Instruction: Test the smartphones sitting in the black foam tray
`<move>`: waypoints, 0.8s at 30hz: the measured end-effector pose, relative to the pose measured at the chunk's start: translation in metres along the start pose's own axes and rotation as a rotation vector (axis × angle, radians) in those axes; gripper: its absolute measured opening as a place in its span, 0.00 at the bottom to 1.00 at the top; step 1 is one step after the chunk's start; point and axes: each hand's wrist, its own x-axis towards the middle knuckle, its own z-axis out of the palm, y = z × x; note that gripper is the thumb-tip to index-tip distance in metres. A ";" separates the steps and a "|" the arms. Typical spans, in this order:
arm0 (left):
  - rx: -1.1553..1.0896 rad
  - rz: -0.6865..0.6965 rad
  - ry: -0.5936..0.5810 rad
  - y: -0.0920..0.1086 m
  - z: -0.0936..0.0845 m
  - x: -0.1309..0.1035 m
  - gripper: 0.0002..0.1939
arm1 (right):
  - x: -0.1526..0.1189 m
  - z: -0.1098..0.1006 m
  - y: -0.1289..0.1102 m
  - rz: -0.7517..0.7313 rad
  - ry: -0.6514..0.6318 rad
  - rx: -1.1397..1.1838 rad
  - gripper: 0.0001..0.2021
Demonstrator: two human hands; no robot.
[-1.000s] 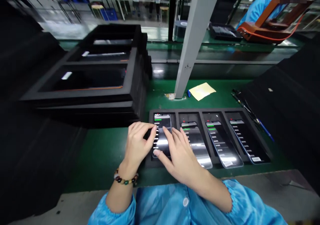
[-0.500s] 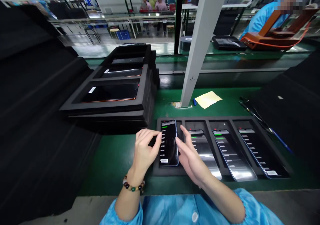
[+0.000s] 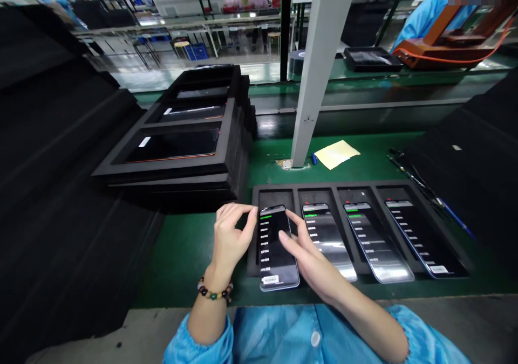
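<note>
A lit phone (image 3: 279, 251) lies tilted over the leftmost slot of a dark foam tray (image 3: 277, 197), its lower end over the tray's front edge. My left hand (image 3: 232, 237) is at the phone's upper left corner, thumb and index finger pinched together; what they hold, if anything, is too small to name. My right hand (image 3: 309, 256) is at the phone's right side, fingers apart, the thumb over the screen and the index finger by the upper right edge. Three more lit phones rest in the tray: one (image 3: 329, 240), another (image 3: 378, 242) and the rightmost (image 3: 424, 240).
Stacked foam trays (image 3: 178, 175) holding phones stand at the left. A grey post (image 3: 311, 78) rises behind the front tray, near a yellow paper (image 3: 338, 153) and a blue cap (image 3: 314, 159). Pens (image 3: 453, 215) lie at the right. Across the bench a person in blue sits by an orange stand (image 3: 441, 51).
The left phone has shifted toward me, uncovering the top of its slot. My right thumb has moved over its screen. The camera view has shifted slightly.
</note>
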 end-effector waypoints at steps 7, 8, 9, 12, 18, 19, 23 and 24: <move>0.002 -0.010 0.005 -0.006 -0.002 -0.001 0.11 | -0.069 -0.024 -0.028 -0.232 0.038 -0.528 0.35; -0.002 -0.001 0.000 -0.006 -0.003 -0.001 0.10 | -0.081 -0.038 -0.037 -0.323 0.082 -0.638 0.32; -0.011 0.008 -0.007 -0.006 -0.004 -0.002 0.09 | -0.091 -0.056 -0.045 -0.437 0.150 -0.737 0.30; -0.071 -0.001 -0.052 -0.003 -0.010 -0.008 0.07 | -0.116 -0.128 -0.064 -0.619 0.524 -1.052 0.24; -0.073 -0.399 -0.144 -0.005 -0.008 -0.035 0.27 | -0.144 -0.248 -0.061 -0.382 1.064 -1.154 0.30; -0.103 -0.469 -0.176 -0.007 -0.005 -0.038 0.29 | -0.145 -0.255 -0.059 -0.337 1.073 -1.141 0.31; -0.140 -0.551 -0.172 -0.009 0.002 -0.038 0.33 | -0.143 -0.255 -0.055 -0.288 1.037 -1.105 0.31; -0.115 -0.555 -0.156 -0.008 0.002 -0.036 0.33 | -0.142 -0.252 -0.056 -0.299 1.020 -1.094 0.31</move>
